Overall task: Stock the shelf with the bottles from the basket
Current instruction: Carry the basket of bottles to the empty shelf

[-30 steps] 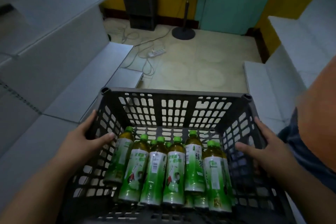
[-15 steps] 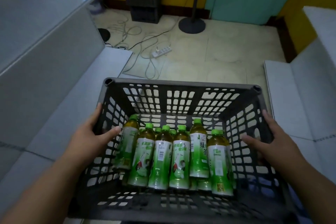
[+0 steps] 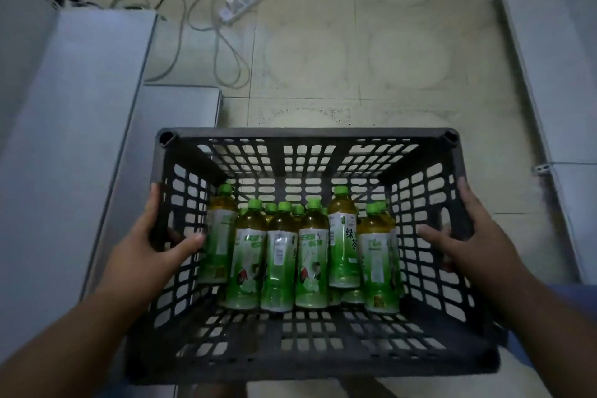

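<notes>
Both hands grip a dark slotted plastic basket (image 3: 308,136): left hand (image 3: 151,252) on its left wall, right hand (image 3: 468,236) on its right. Green-capped, glossy-labelled bottles (image 3: 310,255) stand clustered inside it, above the tiled floor (image 3: 355,58).

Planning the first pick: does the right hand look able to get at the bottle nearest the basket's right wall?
Probably yes, once it lets go. The right hand grips the basket wall right beside that bottle, the basket is open-topped, and nothing covers the green cap.
</notes>
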`<state>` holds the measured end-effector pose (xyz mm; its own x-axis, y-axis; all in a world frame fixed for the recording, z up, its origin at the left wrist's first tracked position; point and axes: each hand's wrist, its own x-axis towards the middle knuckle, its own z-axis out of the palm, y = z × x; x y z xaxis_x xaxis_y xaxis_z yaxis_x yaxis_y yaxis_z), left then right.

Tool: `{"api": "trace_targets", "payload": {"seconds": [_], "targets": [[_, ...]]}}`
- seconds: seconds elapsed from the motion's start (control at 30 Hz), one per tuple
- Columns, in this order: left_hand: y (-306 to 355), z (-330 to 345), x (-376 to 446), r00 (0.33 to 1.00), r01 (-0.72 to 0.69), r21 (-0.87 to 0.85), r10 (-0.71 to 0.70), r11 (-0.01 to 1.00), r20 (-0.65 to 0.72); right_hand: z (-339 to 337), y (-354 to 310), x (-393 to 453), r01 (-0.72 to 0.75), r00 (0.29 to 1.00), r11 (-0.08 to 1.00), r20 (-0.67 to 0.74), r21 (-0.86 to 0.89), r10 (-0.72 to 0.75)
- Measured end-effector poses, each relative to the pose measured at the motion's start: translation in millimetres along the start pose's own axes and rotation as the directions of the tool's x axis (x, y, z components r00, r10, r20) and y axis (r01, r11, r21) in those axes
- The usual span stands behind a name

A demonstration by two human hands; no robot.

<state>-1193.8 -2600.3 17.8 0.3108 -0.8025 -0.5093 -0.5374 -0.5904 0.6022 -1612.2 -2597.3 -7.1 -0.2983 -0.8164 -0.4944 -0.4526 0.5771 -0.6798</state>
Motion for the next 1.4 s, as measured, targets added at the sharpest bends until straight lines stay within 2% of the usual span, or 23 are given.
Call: {"api": "trace_targets", "payload": {"seconds": [0.13,0.27,0.43,0.63,0.9,1.0,1.13,1.2,1.27,1.33,1.4], "targets": [[-76,58,85,1.000,0.012,-0.014,-0.012,1.000,0.016,74,62,72,0.005,1.000,0.999,-0.008,-0.037,-0.005],[-140,119,156,0.998,-0.039,-0.049,0.041,0.998,0.040,140,129,131,0.004,0.996,1.000,-0.091,-0.026,-0.006],[-194,173,208,0.998,-0.058,-0.059,0.060,0.997,0.032,194,181,170,0.026,0.993,0.999,-0.115,-0.025,-0.028],[-214,180,222,0.992,-0.125,-0.007,0.125,0.992,0.001,201,190,178,0.047,0.985,0.992,-0.157,-0.113,-0.065],[-222,179,224,0.987,-0.156,0.026,0.157,0.987,-0.029,200,194,168,0.070,0.989,0.982,-0.116,-0.175,-0.091],[-220,174,219,0.991,-0.133,0.019,0.133,0.991,-0.007,200,190,161,0.063,0.991,0.947,-0.093,-0.316,-0.097],[-219,178,208,0.976,-0.214,0.084,0.215,0.973,-0.012,204,190,158,0.013,0.996,0.863,-0.065,-0.505,-0.053],[-225,179,202,0.980,-0.196,0.148,0.200,0.969,-0.014,208,186,154,-0.046,0.999,0.817,-0.049,-0.575,0.022],[-230,179,192,0.988,-0.157,0.289,0.151,0.944,0.041,211,179,138,-0.094,0.995,0.754,-0.036,-0.651,0.092],[-225,177,184,0.980,-0.201,0.421,0.184,0.885,0.080,214,169,119,-0.089,0.996,0.729,-0.039,-0.679,0.085],[-213,174,178,0.961,-0.262,0.494,0.270,0.829,0.057,221,154,102,-0.004,1.000,0.715,0.001,-0.699,0.006]]}}
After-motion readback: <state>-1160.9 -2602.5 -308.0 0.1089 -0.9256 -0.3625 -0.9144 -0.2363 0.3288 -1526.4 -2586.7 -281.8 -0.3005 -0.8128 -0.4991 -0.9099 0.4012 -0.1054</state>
